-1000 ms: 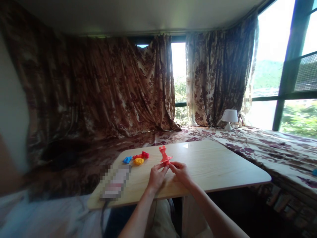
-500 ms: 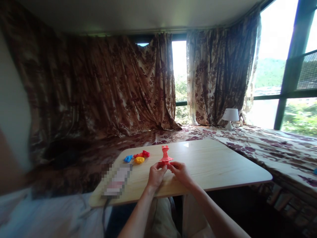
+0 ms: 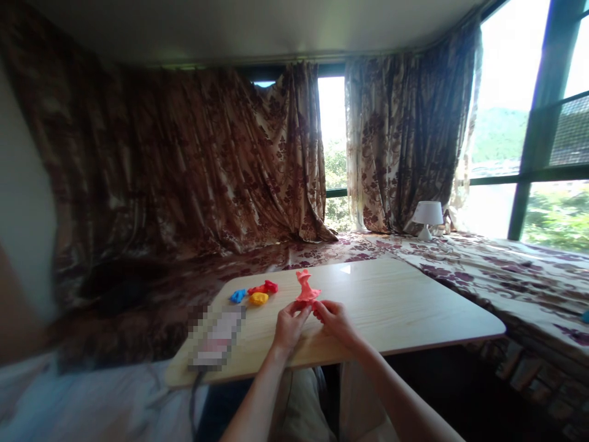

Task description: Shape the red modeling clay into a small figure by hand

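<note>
A small coral-red piece (image 3: 305, 289) stands up between my hands above the near part of the table. Two points top it, its middle is narrow, and its lower part flares like a skirt; it looks like a tiny doll's dress, though its material is unclear. My left hand (image 3: 289, 325) pinches the lower edge from the left. On the other side, the thumb and fingers of my right hand (image 3: 335, 321) pinch that edge too. The fingers hide its lowest part. To the left lie crumpled blue (image 3: 238, 296), yellow (image 3: 258, 298) and red (image 3: 269, 286) pieces.
The pale wooden table (image 3: 396, 307) has rounded corners. At its left lies a blurred-out flat device (image 3: 217, 337), a cable hanging from it over the near edge. Beyond are a flower-patterned cover (image 3: 368, 245), a white lamp (image 3: 427, 213) and matching curtains (image 3: 239, 159).
The coral-red piece turned to face me upright half a second ago and now leans and twists a little to the left again. Both hands keep their pinch with small finger shifts.
</note>
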Motion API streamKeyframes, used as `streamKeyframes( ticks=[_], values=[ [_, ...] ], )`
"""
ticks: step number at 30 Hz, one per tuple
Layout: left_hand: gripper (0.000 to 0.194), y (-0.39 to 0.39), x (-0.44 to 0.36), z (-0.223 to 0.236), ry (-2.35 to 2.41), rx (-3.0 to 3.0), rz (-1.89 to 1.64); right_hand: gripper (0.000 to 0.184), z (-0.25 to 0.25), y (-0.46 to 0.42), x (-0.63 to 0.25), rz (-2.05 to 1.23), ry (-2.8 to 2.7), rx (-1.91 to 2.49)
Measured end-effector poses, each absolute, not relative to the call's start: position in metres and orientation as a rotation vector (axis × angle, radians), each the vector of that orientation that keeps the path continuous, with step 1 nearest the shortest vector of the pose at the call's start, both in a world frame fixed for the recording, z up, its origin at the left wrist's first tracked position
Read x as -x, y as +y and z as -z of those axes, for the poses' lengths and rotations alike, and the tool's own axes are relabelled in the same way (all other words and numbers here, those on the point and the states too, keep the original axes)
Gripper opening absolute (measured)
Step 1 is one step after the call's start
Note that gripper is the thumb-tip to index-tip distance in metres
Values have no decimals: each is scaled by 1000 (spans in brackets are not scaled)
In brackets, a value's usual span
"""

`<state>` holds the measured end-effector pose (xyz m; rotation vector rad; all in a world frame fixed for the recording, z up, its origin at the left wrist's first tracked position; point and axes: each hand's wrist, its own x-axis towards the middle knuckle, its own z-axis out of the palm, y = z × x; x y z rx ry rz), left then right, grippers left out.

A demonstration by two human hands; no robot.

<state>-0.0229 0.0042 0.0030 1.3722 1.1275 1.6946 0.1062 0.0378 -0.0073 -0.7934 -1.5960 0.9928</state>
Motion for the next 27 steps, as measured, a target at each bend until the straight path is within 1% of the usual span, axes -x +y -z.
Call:
streamKeyframes(
  ticks=[8,13,17,23,27],
  values=[
    [32,4,25,-2,1122,-1379,-1617,39,8,38,-108,-814,-1722,772],
    [27,2,22,-7,1100,-1279,-1687,23,5,35,-108,-587,-1622,814],
    [28,0,21,-9,1048,-1228,-1711,14,2,30,-106,-489,-1690,760],
    [25,3,23,-3,988,-1243,-1704,13,1,27,-105,-468,-1704,730],
    [29,3,24,-2,1001,-1286,-1660,17,-1,23,-105,-420,-1735,742]
  ],
)
